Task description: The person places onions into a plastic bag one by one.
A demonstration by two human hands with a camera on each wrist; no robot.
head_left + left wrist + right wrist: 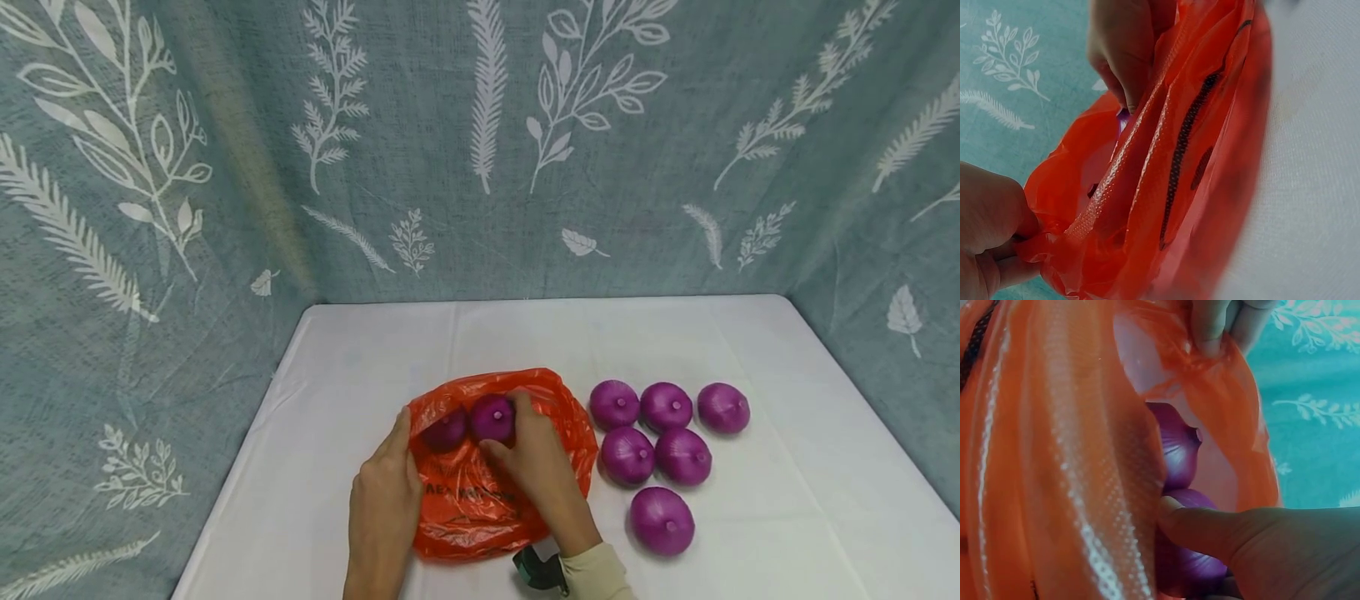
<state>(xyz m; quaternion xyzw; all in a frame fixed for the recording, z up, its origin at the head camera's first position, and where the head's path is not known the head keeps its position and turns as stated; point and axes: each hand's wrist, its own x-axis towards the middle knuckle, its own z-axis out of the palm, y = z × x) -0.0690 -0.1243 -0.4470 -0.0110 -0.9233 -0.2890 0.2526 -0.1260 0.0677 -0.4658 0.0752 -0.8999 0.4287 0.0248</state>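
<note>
A red plastic bag (480, 533) with dark printing lies on the white table with its mouth open. At the bag's left rim, my left hand (386, 500) pinches the plastic between thumb and fingers, seen close in the left wrist view. My right hand (540, 458) reaches into the mouth and holds a purple onion (492, 418), thumb on its near side in the right wrist view. Another onion (446, 431) sits inside, left of the held one and touching or nearly touching it. The bag's front wall hides the lower part of both.
Several purple onions stand right of the bag, among them a back one (614, 405), a far right one (723, 408) and a front one (662, 522). A dark wrist device (542, 570) sits by my right sleeve. Leaf-patterned teal cloth (450, 233) surrounds the white table (315, 383).
</note>
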